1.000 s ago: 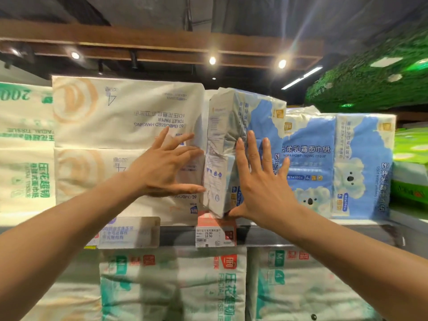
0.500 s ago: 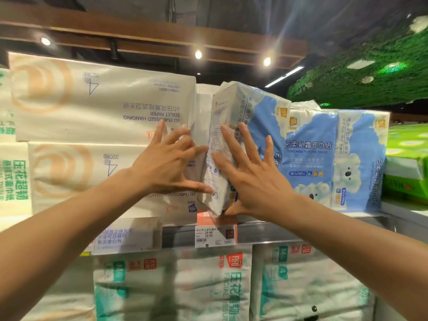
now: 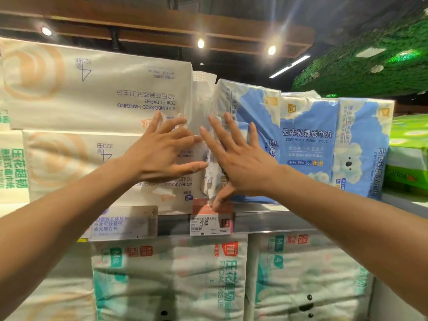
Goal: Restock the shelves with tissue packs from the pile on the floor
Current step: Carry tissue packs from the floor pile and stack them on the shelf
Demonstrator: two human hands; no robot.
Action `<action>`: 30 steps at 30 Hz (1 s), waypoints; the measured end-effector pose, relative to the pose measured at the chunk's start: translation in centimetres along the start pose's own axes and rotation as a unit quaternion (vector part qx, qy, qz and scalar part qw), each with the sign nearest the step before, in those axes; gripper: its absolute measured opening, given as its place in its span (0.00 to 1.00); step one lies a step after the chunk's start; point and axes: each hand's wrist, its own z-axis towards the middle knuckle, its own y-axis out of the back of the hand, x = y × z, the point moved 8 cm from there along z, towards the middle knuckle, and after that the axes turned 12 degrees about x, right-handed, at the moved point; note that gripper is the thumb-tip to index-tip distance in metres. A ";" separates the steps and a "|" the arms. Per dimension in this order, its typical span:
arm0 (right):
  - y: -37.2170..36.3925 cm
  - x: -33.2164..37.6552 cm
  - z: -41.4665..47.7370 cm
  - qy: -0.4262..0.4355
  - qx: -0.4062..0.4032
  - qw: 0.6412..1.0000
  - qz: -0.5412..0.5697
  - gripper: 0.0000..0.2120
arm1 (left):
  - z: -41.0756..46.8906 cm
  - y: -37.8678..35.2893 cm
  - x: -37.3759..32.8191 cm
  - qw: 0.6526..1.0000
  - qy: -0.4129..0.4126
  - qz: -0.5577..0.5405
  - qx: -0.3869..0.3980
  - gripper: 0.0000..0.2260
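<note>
Store shelf | blue tissue pack likely soft, light, slippery-wrapped; pushed on flat end | left hand, right hand: fingers spread, pressing.

blue-white koala tissue pack

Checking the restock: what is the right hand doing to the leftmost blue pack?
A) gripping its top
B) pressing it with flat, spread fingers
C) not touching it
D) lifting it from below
B: the right hand lies flat, fingers straight and spread, against the end of the blue pack.
</note>
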 end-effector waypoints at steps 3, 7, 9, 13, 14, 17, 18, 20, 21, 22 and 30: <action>-0.7 -2.8 -1.6 0.010 -0.021 0.999 0.042 0.72 | 0.3 0.0 -0.7 0.997 0.045 -0.052 0.015 0.48; -2.7 -7.7 -4.2 -0.063 -0.031 0.996 0.062 0.64 | 1.4 -0.4 -3.3 0.994 0.086 -0.044 0.057 0.58; -3.0 -8.4 -4.6 -0.072 -0.025 0.994 0.072 0.66 | 1.8 -0.6 -3.7 0.992 0.094 -0.048 0.072 0.62; -2.6 -7.8 -3.8 -0.062 -0.029 0.996 0.064 0.68 | 2.4 -1.1 -4.4 0.993 0.089 -0.008 0.081 0.63; -2.6 -7.8 -3.6 -0.066 -0.032 0.996 0.059 0.68 | 2.5 -1.2 -4.7 0.993 0.093 0.009 0.077 0.63; -2.8 -7.6 -3.3 -0.082 -0.049 0.995 0.037 0.68 | 2.6 -1.8 -5.1 0.989 0.116 0.055 0.071 0.62; -3.0 -7.4 -3.1 -0.087 -0.051 0.995 0.029 0.68 | 2.7 -2.1 -5.2 0.986 0.124 0.078 0.076 0.61; -3.3 -6.6 -2.5 -0.090 -0.052 0.994 0.018 0.68 | 2.9 -2.6 -5.5 0.979 0.133 0.121 0.095 0.61; -3.7 -6.5 -2.2 -0.088 -0.048 0.995 0.016 0.67 | 2.9 -2.8 -5.5 0.978 0.133 0.121 0.103 0.60; -4.1 -6.7 -2.1 -0.084 -0.051 0.995 0.013 0.67 | 3.0 -2.7 -5.3 0.981 0.130 0.106 0.102 0.60; -5.1 -7.2 -1.9 -0.097 -0.072 0.993 -0.005 0.65 | 3.8 1.7 -3.5 0.993 0.104 -0.016 -0.046 0.62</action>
